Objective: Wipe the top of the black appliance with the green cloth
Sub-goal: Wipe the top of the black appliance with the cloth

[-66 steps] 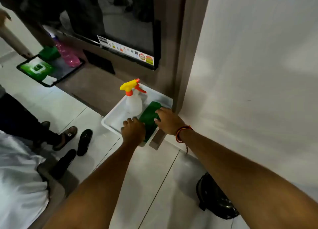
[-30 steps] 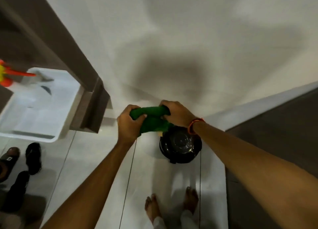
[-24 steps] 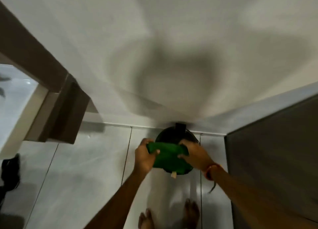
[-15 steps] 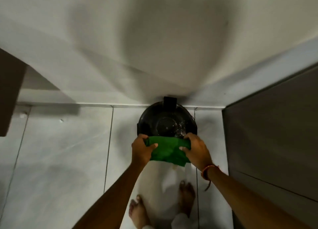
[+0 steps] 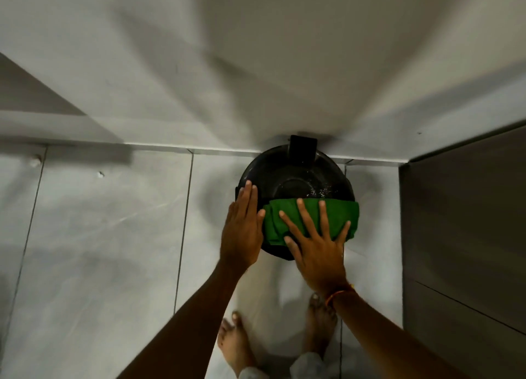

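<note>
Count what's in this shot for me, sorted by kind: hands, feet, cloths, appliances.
Hands: 2, the left hand and the right hand
Feet: 2, left foot and right foot
Cloths: 1, the green cloth
Appliances: 1, the black appliance
Total: 6

Both forearms are seen bare from the lower edge of the picture up to the hands; no sleeve is visible on either. A thin thread band (image 5: 338, 292) in orange and red is worn around the wrist of the right hand (image 5: 318, 247), with a small knot or loose end at its outer side. Nothing is worn on the left hand (image 5: 242, 230), and no rings can be made out on the fingers of either hand. The feet (image 5: 236, 347) are bare, and the hems of light grey trouser legs (image 5: 307, 368) are seen above them.
</note>
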Demonstrator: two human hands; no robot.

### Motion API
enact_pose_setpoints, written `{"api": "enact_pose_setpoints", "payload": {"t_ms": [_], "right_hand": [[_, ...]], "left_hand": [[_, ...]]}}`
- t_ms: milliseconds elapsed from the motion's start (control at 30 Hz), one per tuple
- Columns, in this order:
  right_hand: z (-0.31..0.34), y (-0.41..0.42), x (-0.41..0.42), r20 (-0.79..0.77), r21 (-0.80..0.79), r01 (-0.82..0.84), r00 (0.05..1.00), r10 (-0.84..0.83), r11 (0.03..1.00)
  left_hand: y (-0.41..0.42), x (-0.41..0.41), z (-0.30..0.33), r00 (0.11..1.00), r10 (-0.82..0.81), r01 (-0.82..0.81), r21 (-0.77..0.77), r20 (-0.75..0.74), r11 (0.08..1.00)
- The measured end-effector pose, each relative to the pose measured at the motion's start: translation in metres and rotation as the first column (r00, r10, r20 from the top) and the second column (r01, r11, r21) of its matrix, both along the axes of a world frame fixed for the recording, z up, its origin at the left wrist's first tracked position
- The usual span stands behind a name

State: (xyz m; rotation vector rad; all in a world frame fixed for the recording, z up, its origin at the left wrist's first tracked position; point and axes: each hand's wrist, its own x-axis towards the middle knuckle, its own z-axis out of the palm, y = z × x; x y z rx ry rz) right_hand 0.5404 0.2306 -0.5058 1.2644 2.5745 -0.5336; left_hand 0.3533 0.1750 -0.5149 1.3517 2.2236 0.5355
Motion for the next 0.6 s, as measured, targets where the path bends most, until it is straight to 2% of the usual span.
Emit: {"api": "enact_pose_setpoints", "payload": {"t_ms": [133, 400, 533, 600], "right_hand": [[-0.019, -0.002, 0.013, -0.006, 0.015, 0.087, 0.996, -0.086, 0.996], [-0.018, 0.071, -0.002, -0.064, 0.002, 0.275, 0.959, -0.275, 0.961], [-0.016, 0.123, -0.031, -0.056, 0.016, 0.234, 0.971, -0.233, 0.972], [-0.017, 0.123, -0.042, -0.034, 0.067, 0.178, 0.984, -0.177, 0.982]], "left_hand": [[-0.003, -0.003, -0.022, 0.996, -0.082, 0.078, -0.068, -0.046, 0.995], [0.009, 0.015, -0.024, 0.996, -0.053, 0.041, -0.153, -0.072, 0.987], [0.009, 0.016, -0.022, 0.997, -0.054, 0.046, -0.149, -0.048, 0.988], [0.009, 0.018, -0.023, 0.997, -0.046, 0.036, -0.151, -0.06, 0.988]]}}
